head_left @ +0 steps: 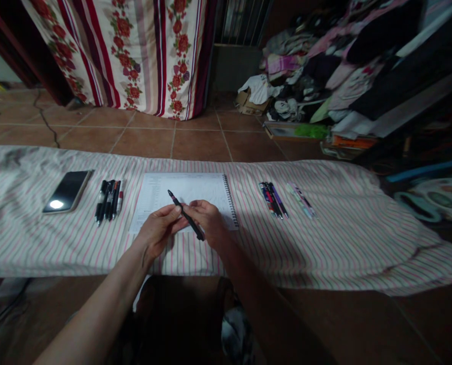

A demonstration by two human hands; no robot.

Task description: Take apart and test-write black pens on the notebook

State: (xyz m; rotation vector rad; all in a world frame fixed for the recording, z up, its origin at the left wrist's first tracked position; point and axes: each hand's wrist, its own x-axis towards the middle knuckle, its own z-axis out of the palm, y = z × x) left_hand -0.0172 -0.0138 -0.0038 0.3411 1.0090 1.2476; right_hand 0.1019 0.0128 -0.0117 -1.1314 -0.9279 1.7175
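Observation:
Both my hands hold one dark pen point(177, 204) above a spiral notebook point(195, 190) that lies open on a striped cloth point(343, 243). My left hand point(158, 229) pinches the pen near its middle. My right hand point(208, 219) grips the lower end. The pen slants, with its tip pointing up and to the left, over the page.
A phone point(67, 191) lies face up at the left, with a row of dark pens point(109, 199) beside it. Coloured pens point(272, 199) and pale pens point(301, 200) lie right of the notebook. A floral curtain point(135, 50) and a clothes pile point(325, 66) stand behind on the tiled floor.

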